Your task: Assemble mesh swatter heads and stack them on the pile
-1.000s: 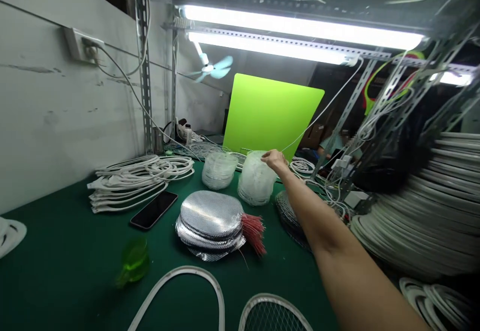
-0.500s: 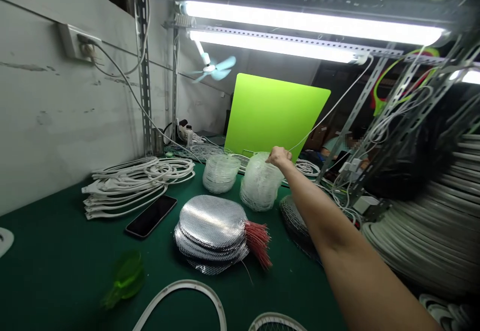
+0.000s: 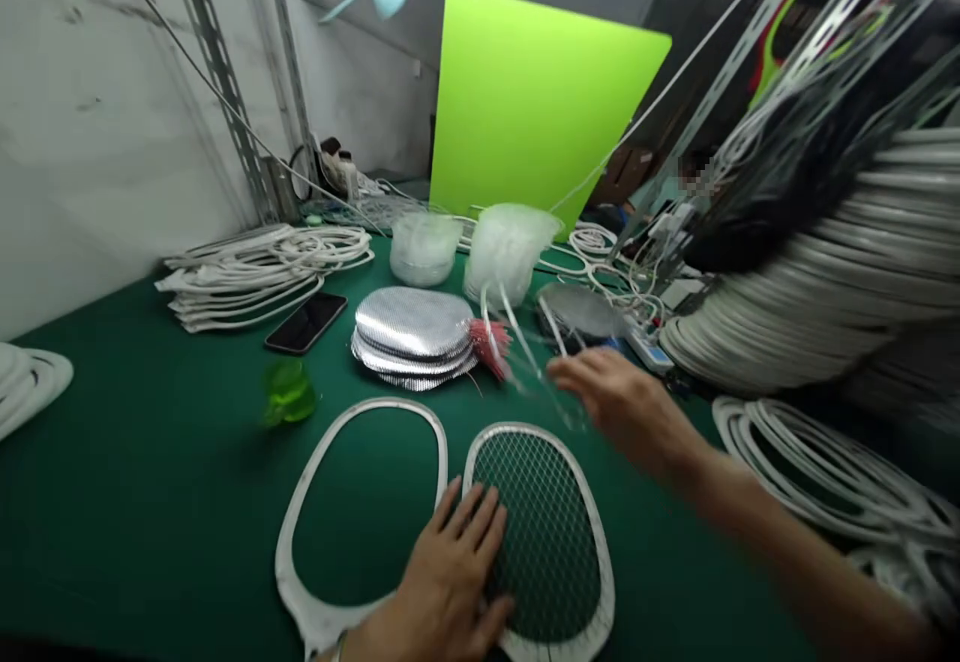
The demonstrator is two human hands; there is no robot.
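My left hand [image 3: 454, 572] lies with its fingers stretched out over the inner edge of a white racket frame fitted with mesh [image 3: 546, 532]. Left of it is a second white racket frame [image 3: 283, 552], with only the table showing through its opening. My right hand [image 3: 626, 397] is above the table to the right, its fingers closed on a thin translucent plastic ring [image 3: 521, 334], which is smeared by motion. Behind the ring stands a tall stack of clear plastic rings [image 3: 501, 247]. A pile of silvery mesh sheets [image 3: 416, 327] with red wires [image 3: 491, 347] lies ahead.
A shorter clear ring stack [image 3: 425, 247], white frames [image 3: 247, 282], a phone [image 3: 306, 322] and a green translucent object [image 3: 289, 394] are on the green table [image 3: 165, 502]. Dark mesh sheets [image 3: 581, 307] lie right of centre. Tall white frame stacks [image 3: 847, 292] line the right.
My right hand has come back from the tall clear stack, carrying a thin ring. My left hand has come into view over the racket frames. The view has tilted down.
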